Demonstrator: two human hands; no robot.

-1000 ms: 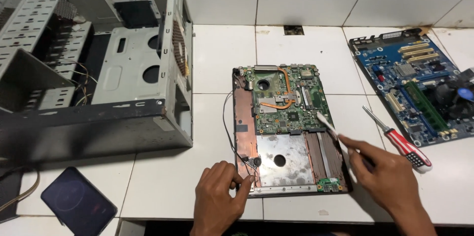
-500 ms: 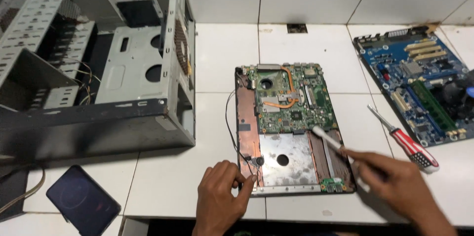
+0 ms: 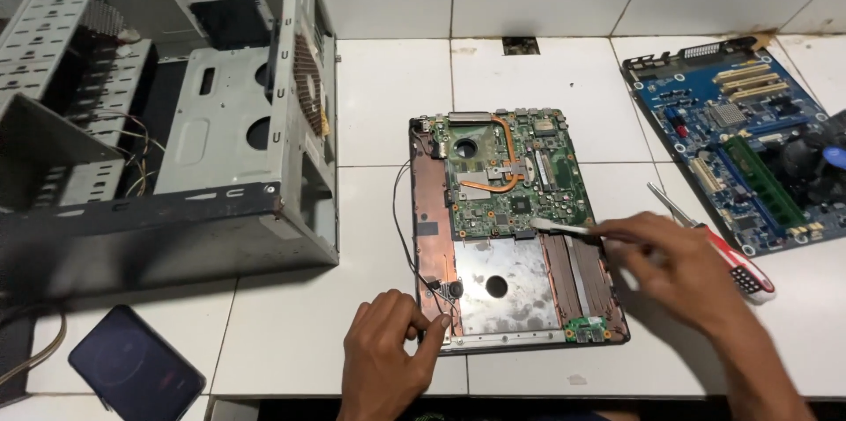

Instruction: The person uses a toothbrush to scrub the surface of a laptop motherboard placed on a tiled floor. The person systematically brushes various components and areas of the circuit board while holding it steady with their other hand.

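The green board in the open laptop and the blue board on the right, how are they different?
The green board sits inside the laptop shell, with a copper pipe curving over it; the blue board lies bare on the white tiles. The right hand holds a white tool at the green board's edge; nothing touches the blue board. The blue board carries a long green stick. Both are uncovered circuit boards.

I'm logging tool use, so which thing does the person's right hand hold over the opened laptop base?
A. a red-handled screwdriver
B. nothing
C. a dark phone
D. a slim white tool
D: the right hand grips a slim white tool whose tip rests at the lower edge of the green circuit board; the red-handled screwdriver lies on the white tiled counter.
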